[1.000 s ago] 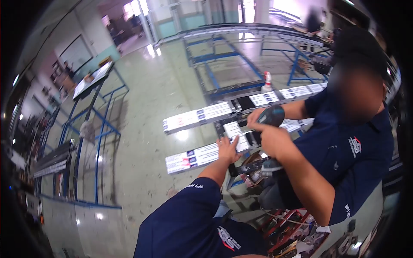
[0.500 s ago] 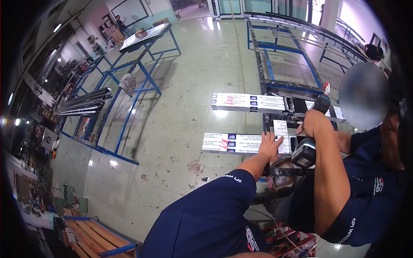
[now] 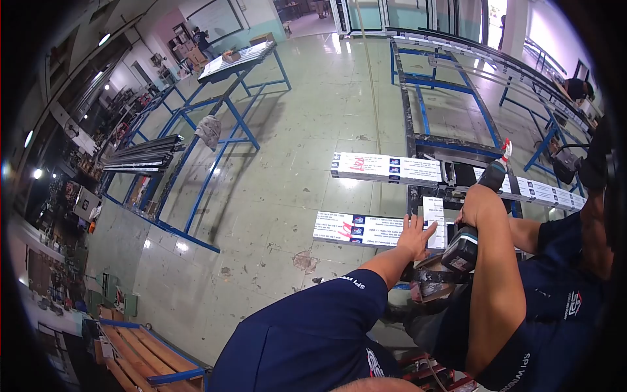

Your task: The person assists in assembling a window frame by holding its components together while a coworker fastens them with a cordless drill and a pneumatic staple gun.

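Observation:
My left hand [image 3: 415, 238] lies flat, fingers spread, on the near wrapped profile [image 3: 336, 227], where a short white-labelled piece [image 3: 432, 212] sits crosswise. White printed film with red handwriting covers this profile. Just right of my fingers, a co-worker's hand [image 3: 469, 208] grips a cordless drill [image 3: 491, 175], its battery [image 3: 462, 249] hanging low. Parallel and farther off lies a second wrapped profile [image 3: 366, 166], with a dark open fitting [image 3: 448, 172] near its middle. My right hand is out of view; a strip of skin shows at the bottom edge.
A blue-legged work frame [image 3: 418, 111] stretches away beyond the profiles. Another blue stand [image 3: 238, 121] is at left, near stacked dark profiles [image 3: 147, 155]. At lower left sits a rack of wooden boards [image 3: 147, 353]. The co-worker's torso [image 3: 555, 294] crowds the right side.
The view has shifted, so the scene sits slightly lower and farther right. The co-worker's head has left the picture. My left hand stays flat on the profile, and the drill remains beside it.

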The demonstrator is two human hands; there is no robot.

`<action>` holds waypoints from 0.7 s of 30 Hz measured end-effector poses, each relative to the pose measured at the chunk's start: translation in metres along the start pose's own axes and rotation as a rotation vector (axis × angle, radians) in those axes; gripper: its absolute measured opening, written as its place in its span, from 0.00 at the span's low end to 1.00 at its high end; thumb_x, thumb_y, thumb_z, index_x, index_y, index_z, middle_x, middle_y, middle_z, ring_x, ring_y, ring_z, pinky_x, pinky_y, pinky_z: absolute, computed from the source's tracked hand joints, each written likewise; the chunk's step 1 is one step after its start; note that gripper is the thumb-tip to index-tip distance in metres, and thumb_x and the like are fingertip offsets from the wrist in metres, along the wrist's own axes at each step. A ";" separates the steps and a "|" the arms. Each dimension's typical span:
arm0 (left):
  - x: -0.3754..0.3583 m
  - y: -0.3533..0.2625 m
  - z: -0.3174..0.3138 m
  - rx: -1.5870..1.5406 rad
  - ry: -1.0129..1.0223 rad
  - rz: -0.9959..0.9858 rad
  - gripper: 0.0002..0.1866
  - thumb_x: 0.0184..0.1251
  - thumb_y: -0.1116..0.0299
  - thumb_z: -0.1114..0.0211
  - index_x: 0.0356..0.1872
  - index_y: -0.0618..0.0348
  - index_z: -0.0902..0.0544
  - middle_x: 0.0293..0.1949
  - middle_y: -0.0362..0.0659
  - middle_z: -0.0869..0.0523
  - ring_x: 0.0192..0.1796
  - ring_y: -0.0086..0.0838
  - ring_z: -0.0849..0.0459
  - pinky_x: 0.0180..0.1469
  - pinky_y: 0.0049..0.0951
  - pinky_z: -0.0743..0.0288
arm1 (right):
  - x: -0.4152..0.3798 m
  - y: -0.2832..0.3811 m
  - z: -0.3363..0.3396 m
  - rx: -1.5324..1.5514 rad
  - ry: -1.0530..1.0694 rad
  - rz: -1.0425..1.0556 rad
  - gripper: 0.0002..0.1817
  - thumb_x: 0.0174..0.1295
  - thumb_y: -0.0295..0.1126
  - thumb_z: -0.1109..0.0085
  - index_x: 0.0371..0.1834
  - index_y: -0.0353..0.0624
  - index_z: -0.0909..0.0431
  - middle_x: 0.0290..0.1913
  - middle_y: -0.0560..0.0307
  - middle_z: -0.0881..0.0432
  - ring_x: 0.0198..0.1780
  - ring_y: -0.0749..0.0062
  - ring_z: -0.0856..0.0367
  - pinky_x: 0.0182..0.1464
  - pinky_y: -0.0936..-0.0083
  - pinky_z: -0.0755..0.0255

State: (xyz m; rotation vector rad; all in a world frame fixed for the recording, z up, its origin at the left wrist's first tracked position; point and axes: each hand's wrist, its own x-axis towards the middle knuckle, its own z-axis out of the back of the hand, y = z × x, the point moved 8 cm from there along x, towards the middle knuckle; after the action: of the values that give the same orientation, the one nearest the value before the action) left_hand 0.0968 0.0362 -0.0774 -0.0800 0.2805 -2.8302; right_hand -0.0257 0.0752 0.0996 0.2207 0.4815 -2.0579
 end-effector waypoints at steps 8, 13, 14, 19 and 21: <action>0.014 0.011 -0.028 0.002 -0.055 0.009 0.50 0.50 0.45 0.23 0.79 0.37 0.33 0.68 0.64 0.31 0.74 0.62 0.37 0.78 0.71 0.54 | -0.005 0.013 0.011 -0.072 0.062 0.107 0.15 0.57 0.39 0.29 0.44 0.43 0.08 0.50 0.48 0.10 0.53 0.53 0.11 0.56 0.63 0.18; 0.014 0.006 -0.018 0.005 -0.015 0.010 0.51 0.52 0.41 0.22 0.79 0.38 0.34 0.70 0.63 0.31 0.76 0.62 0.39 0.79 0.67 0.55 | 0.000 0.007 0.002 -0.254 0.103 0.161 0.14 0.53 0.38 0.29 0.40 0.42 0.08 0.48 0.46 0.09 0.51 0.53 0.10 0.55 0.63 0.18; 0.013 0.004 -0.013 0.024 -0.007 -0.004 0.51 0.52 0.40 0.22 0.79 0.37 0.34 0.69 0.62 0.30 0.76 0.60 0.38 0.78 0.66 0.54 | 0.000 0.007 0.003 -0.304 0.087 0.181 0.14 0.53 0.38 0.29 0.39 0.42 0.08 0.48 0.45 0.09 0.50 0.53 0.10 0.55 0.63 0.18; 0.010 0.006 -0.013 0.050 -0.063 -0.001 0.51 0.55 0.41 0.24 0.80 0.33 0.39 0.69 0.58 0.30 0.76 0.58 0.37 0.77 0.66 0.53 | -0.009 0.015 0.018 -0.261 0.090 0.138 0.17 0.60 0.33 0.42 0.47 0.40 0.09 0.55 0.43 0.11 0.58 0.56 0.12 0.62 0.64 0.22; 0.011 0.007 -0.012 0.067 -0.030 0.007 0.50 0.56 0.40 0.25 0.80 0.30 0.39 0.67 0.57 0.30 0.73 0.55 0.37 0.76 0.62 0.52 | 0.010 0.001 -0.011 -0.314 -0.029 0.246 0.17 0.61 0.35 0.43 0.45 0.40 0.09 0.55 0.43 0.12 0.59 0.55 0.14 0.65 0.64 0.25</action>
State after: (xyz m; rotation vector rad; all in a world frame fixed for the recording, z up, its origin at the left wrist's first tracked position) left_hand 0.0874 0.0287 -0.0905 -0.1075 0.1793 -2.8255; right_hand -0.0299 0.0715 0.0863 0.0581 0.7151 -1.7176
